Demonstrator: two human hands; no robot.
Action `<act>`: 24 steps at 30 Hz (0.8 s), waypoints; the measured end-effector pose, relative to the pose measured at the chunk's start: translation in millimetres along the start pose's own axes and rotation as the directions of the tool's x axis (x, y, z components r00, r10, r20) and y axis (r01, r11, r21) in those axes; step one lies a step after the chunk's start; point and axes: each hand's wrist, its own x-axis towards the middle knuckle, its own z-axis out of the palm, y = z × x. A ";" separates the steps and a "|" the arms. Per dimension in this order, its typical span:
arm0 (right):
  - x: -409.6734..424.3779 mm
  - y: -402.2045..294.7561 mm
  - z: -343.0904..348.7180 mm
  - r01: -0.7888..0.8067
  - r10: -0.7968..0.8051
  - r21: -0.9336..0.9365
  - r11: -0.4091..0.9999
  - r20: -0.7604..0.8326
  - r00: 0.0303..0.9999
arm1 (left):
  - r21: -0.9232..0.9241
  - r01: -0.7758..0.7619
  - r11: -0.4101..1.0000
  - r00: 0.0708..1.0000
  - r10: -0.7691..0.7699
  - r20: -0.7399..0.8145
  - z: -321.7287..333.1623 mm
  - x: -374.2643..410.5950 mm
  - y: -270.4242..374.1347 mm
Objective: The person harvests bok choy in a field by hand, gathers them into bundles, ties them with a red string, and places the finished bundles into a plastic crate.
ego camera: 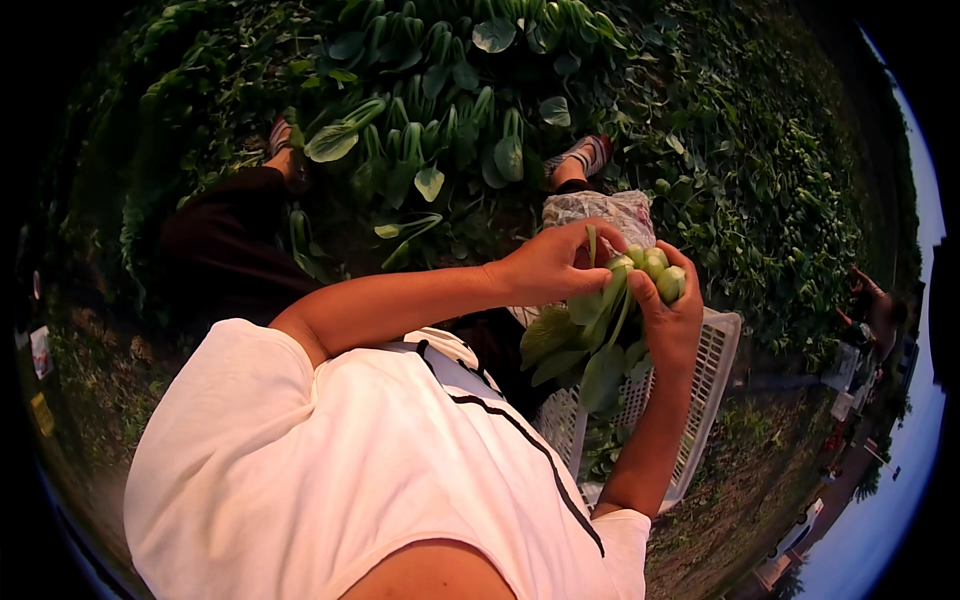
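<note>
My right hand grips a bunch of leafy greens like bok choy, pale cut stem ends up and leaves hanging down. At the near side of the bunch, my left hand has its thumb and fingers bent around a thin green leaf stalk; its fingertips are close to the stem ends. Below the bunch and my right forearm stands a white slatted plastic crate with green leaves inside. A crumpled translucent plastic wrap covers my lower right leg behind the hands.
Rows of cut greens lie on the ground between and beyond my feet. Loose leaves lie nearer. Growing plants spread to the right. At the far right are a person and pale crates.
</note>
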 end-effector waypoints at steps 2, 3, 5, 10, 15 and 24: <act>1.0 1.9 -5.0 -0.010 0.008 0.046 0.999 0.030 1.000 | -0.138 -0.017 0.990 1.000 0.017 0.004 0.7 1.3 -3.5; 0.2 1.7 -7.0 -0.003 0.001 0.037 0.999 0.052 0.999 | -0.229 -0.028 0.973 1.000 0.029 -0.001 1.8 1.1 -5.4; -0.5 1.8 -8.3 0.009 -0.011 0.022 1.000 0.101 0.995 | -0.318 -0.063 0.946 0.998 0.062 -0.014 2.8 0.6 -7.3; -1.8 2.3 -4.9 0.031 -0.026 -0.067 0.997 0.067 0.997 | -0.139 0.038 0.990 0.998 -0.032 0.044 -5.0 6.0 -7.4; -3.2 4.8 -8.7 0.037 -0.034 -0.044 0.998 0.066 0.997 | -0.345 0.190 0.919 0.967 -0.115 0.228 -2.1 16.2 -2.3; -17.0 21.2 -13.6 0.019 -0.030 -0.206 0.978 -0.048 0.998 | 0.128 0.207 0.970 0.865 -0.243 0.440 -13.2 38.1 10.3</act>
